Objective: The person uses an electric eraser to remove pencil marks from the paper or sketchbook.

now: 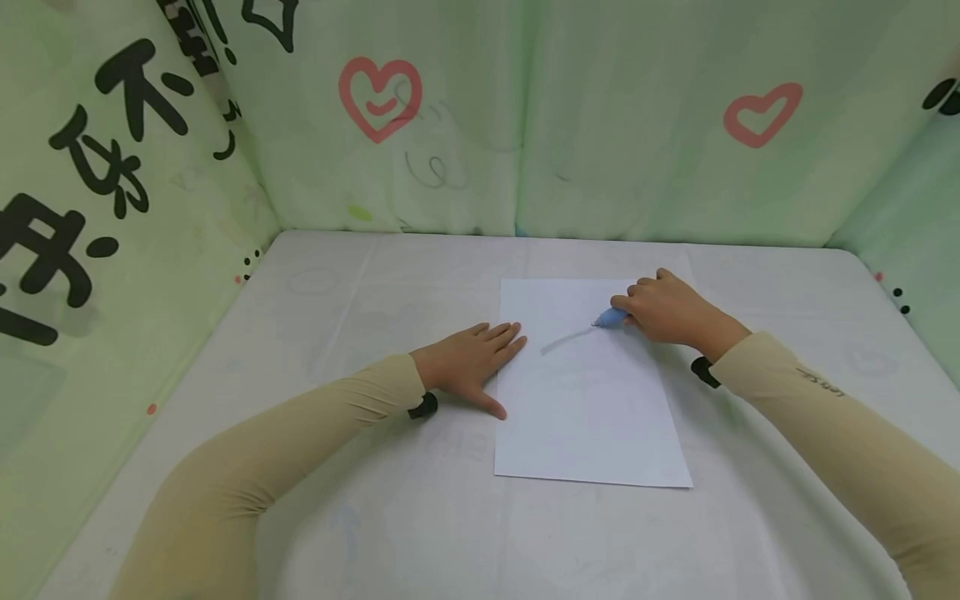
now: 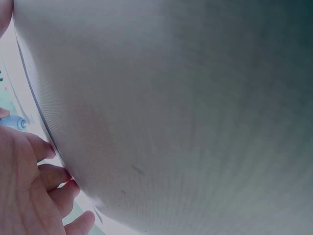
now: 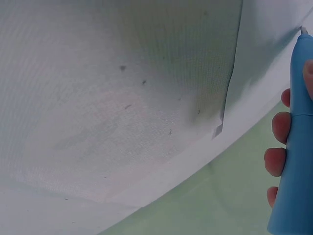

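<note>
A white sheet of paper lies on the cloth-covered table. My right hand grips a thick blue pen over the upper right of the sheet, its tip at the paper. In the right wrist view, fingers curl round the barrel of the blue pen and its metal point meets the sheet. A faint grey streak runs left from the tip; whether it is ink or shadow I cannot tell. My left hand rests with spread fingers on the sheet's left edge, fingertips on the paper.
White cloth covers the table. Behind it hangs a pale green curtain with red hearts, and a green side panel with black characters stands at the left. Dark wrist-worn devices show under both cuffs.
</note>
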### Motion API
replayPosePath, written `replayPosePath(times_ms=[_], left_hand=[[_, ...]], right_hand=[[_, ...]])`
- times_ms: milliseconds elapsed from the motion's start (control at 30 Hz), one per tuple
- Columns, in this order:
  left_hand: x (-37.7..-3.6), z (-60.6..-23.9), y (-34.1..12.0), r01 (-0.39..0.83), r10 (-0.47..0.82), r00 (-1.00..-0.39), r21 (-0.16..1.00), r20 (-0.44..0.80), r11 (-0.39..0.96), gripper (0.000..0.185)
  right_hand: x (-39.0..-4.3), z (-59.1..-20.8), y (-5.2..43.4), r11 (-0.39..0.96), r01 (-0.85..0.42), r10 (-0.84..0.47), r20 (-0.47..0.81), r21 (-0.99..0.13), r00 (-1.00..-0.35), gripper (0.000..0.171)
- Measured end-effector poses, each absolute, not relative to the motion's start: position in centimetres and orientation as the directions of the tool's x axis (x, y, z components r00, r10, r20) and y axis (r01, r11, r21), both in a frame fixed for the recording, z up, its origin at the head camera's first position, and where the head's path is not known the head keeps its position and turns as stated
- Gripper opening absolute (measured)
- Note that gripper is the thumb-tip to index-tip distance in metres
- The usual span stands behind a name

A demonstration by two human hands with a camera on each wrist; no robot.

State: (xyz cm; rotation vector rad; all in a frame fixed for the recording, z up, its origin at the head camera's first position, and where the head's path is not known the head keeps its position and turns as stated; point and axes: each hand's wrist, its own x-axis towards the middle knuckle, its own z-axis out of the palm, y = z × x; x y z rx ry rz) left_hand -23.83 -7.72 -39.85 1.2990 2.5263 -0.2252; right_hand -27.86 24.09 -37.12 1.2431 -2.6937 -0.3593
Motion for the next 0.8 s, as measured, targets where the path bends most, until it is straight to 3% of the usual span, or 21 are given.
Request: replayPosePath(times_ms=[800], left_hand=[[-23.87, -39.87, -7.67, 0.815, 0.767, -0.552, -0.018, -0.329, 0.579, 0.111]], right_hand=[[-27.13, -36.84, 24.25, 0.637, -0.723, -0.750, 0.001, 0.268, -0.661, 0.018]])
